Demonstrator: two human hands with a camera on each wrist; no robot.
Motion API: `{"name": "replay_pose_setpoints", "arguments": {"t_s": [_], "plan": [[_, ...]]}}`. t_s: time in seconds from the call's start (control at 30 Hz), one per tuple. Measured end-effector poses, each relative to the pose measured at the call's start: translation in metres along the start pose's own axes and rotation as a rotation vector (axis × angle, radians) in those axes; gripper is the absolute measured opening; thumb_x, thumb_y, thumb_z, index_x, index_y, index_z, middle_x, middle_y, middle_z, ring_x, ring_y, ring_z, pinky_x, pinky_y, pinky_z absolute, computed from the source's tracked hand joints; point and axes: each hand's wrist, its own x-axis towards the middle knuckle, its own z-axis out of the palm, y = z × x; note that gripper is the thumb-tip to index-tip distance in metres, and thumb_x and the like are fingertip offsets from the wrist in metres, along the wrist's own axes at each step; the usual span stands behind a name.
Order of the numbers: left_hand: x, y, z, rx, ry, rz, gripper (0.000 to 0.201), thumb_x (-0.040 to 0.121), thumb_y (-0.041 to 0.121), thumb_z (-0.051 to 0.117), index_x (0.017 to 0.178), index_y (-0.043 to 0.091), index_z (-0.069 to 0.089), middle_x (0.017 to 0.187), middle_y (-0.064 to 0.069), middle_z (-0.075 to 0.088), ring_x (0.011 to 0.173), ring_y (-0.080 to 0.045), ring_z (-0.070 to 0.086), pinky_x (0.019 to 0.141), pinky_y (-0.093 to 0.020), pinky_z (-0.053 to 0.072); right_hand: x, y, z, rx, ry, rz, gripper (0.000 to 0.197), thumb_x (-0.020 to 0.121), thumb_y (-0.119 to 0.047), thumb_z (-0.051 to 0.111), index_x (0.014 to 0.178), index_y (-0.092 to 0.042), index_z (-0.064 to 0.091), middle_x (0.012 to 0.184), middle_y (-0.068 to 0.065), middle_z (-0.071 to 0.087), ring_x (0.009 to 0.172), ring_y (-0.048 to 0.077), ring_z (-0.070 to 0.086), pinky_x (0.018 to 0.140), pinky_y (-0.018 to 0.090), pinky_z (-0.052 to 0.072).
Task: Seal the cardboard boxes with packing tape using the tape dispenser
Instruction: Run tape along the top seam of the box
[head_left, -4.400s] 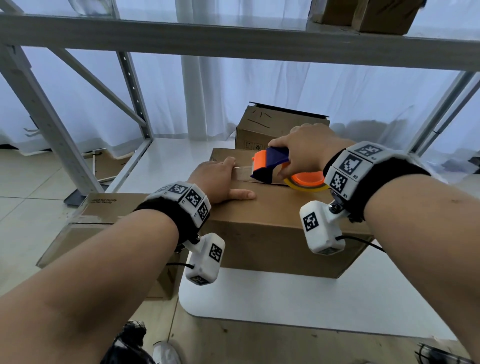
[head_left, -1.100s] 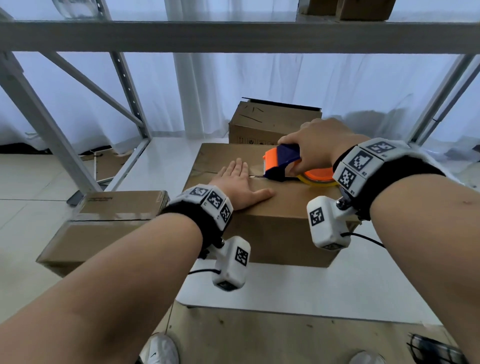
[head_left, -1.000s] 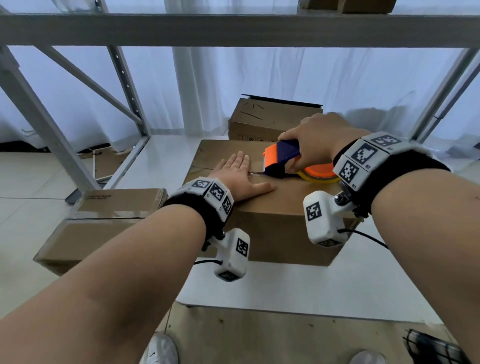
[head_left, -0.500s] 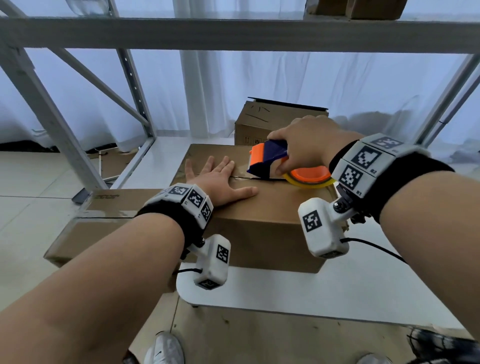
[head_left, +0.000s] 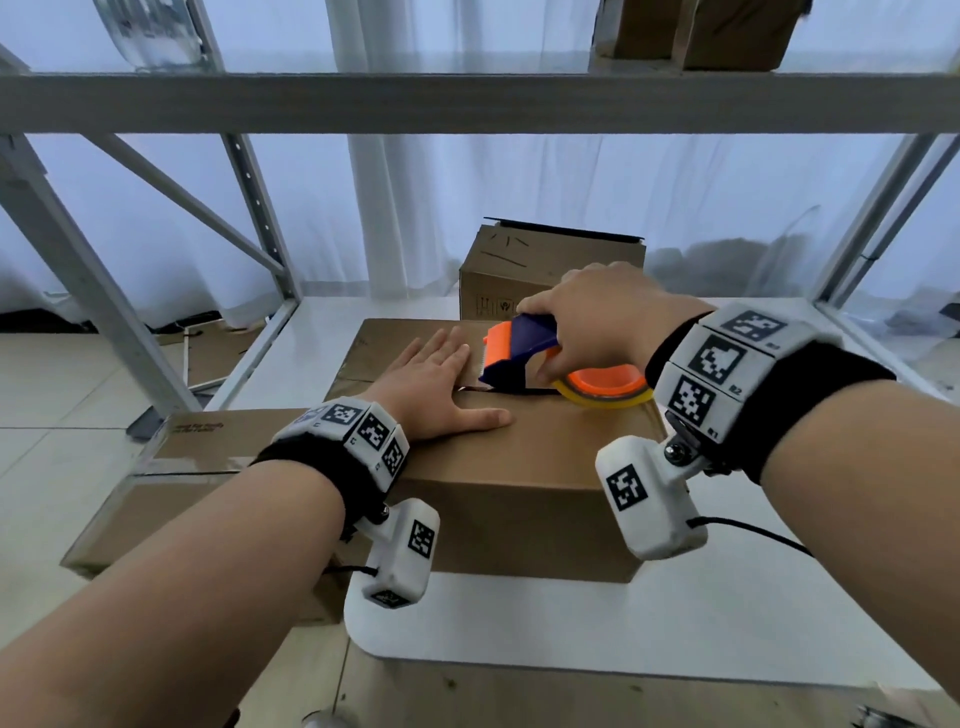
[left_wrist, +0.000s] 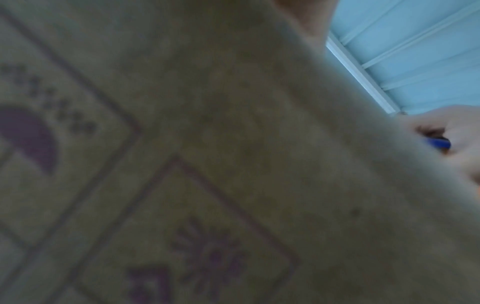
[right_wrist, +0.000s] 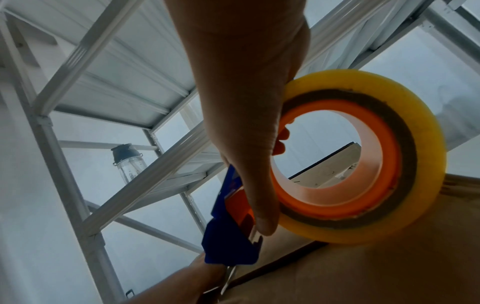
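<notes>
A brown cardboard box (head_left: 524, 467) stands on the white shelf board (head_left: 675, 618); its side (left_wrist: 207, 164) fills the left wrist view. My left hand (head_left: 434, 387) lies flat on the box top with straight fingers, just left of the seam. My right hand (head_left: 592, 322) grips the blue and orange tape dispenser (head_left: 517, 356) with its yellowish tape roll (head_left: 605, 389), whose front end sits on the seam by the left hand. In the right wrist view the thumb lies along the tape dispenser (right_wrist: 231, 232) beside the tape roll (right_wrist: 363, 156).
A second, smaller cardboard box (head_left: 540, 270) stands behind the first. A flat box (head_left: 171, 467) lies on the floor at the left. Grey rack posts (head_left: 88, 291) and a crossbeam (head_left: 467, 104) frame the shelf. A water bottle (right_wrist: 128, 162) stands on an upper shelf.
The left hand has stayed flat on the box top while the dispenser shifted slightly left along the seam toward it. The view itself moved a little.
</notes>
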Motion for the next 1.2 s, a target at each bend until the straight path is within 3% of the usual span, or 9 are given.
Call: {"name": "replay_pose_setpoints", "arguments": {"t_s": [0.17,0.3,0.43,0.57,0.77,0.87,1.0,1.07,1.2], "plan": [[-0.008,0.006,0.001,-0.041,0.059,0.003,0.102,0.076,0.077,0.047,0.152,0.017,0.014,0.16,0.001,0.01,0.146,-0.014,0.009,0.116,-0.028,0.004,0.003,-0.009,0.0,-0.062,-0.029,-0.01,0.056,0.072,-0.067,0.062,0.118,-0.034,0.055,0.097,-0.001,0.055,0.095,0.024,0.05,0.075,0.034,0.033],[-0.013,0.009,0.0,-0.018,0.072,-0.004,0.1,0.077,0.077,0.046,0.151,0.015,0.019,0.159,-0.001,0.016,0.146,-0.017,0.015,0.117,-0.028,0.008,-0.001,-0.011,-0.002,-0.096,-0.041,-0.028,0.053,0.073,-0.063,0.063,0.118,-0.036,0.055,0.103,-0.001,0.059,0.102,0.025,0.053,0.078,0.035,0.036],[-0.012,0.007,0.0,-0.006,0.063,-0.006,0.102,0.074,0.08,0.041,0.15,0.015,0.022,0.158,-0.003,0.019,0.145,-0.016,0.019,0.118,-0.03,0.01,-0.011,-0.004,-0.006,0.001,-0.019,-0.005,0.062,0.075,-0.063,0.063,0.13,-0.039,0.048,0.109,0.0,0.059,0.103,0.025,0.054,0.084,0.037,0.042],[-0.012,0.005,0.002,-0.027,0.039,-0.021,0.101,0.076,0.08,0.04,0.152,0.017,0.016,0.159,0.0,0.013,0.146,-0.014,0.013,0.119,-0.032,0.007,-0.017,0.002,-0.004,-0.012,-0.016,-0.002,0.069,0.075,-0.065,0.062,0.136,-0.043,0.04,0.11,0.002,0.055,0.107,0.025,0.051,0.085,0.037,0.038],[-0.015,-0.002,0.005,-0.076,-0.037,-0.044,0.103,0.08,0.078,0.034,0.152,0.017,-0.007,0.16,0.0,-0.008,0.146,-0.011,-0.006,0.119,-0.031,-0.004,-0.018,0.009,0.002,0.003,-0.025,0.024,0.077,0.073,-0.068,0.062,0.141,-0.045,0.034,0.11,0.001,0.052,0.11,0.024,0.049,0.086,0.036,0.036],[-0.026,-0.021,0.001,-0.027,-0.067,-0.175,0.103,0.081,0.079,0.026,0.151,0.014,-0.012,0.158,-0.003,-0.017,0.146,-0.014,-0.013,0.117,-0.032,-0.008,-0.018,0.008,0.002,0.027,-0.018,0.037,0.075,0.071,-0.069,0.064,0.137,-0.045,0.039,0.109,0.0,0.053,0.109,0.024,0.049,0.088,0.037,0.038],[-0.037,-0.038,-0.003,0.01,-0.09,-0.338,0.104,0.08,0.081,0.019,0.151,0.01,-0.011,0.158,-0.007,-0.017,0.146,-0.016,-0.012,0.119,-0.034,-0.005,-0.017,0.006,0.001,0.027,-0.029,0.05,0.065,0.072,-0.064,0.065,0.131,-0.043,0.046,0.113,-0.001,0.056,0.11,0.024,0.049,0.089,0.038,0.037],[-0.035,-0.027,-0.002,0.03,-0.095,-0.337,0.103,0.082,0.08,0.017,0.15,0.009,-0.011,0.158,-0.009,-0.016,0.146,-0.018,-0.011,0.119,-0.034,-0.006,-0.013,0.003,0.0,-0.002,-0.039,0.04,0.063,0.073,-0.062,0.066,0.13,-0.041,0.049,0.115,-0.001,0.058,0.111,0.024,0.051,0.089,0.039,0.037],[-0.028,0.011,0.004,0.025,-0.123,-0.209,0.098,0.086,0.076,0.018,0.151,0.009,-0.01,0.158,-0.009,-0.015,0.146,-0.018,-0.012,0.117,-0.034,-0.007,-0.008,-0.002,0.0,-0.05,-0.039,0.022,0.065,0.073,-0.061,0.066,0.132,-0.04,0.048,0.118,-0.001,0.059,0.113,0.025,0.051,0.09,0.04,0.036]]}}
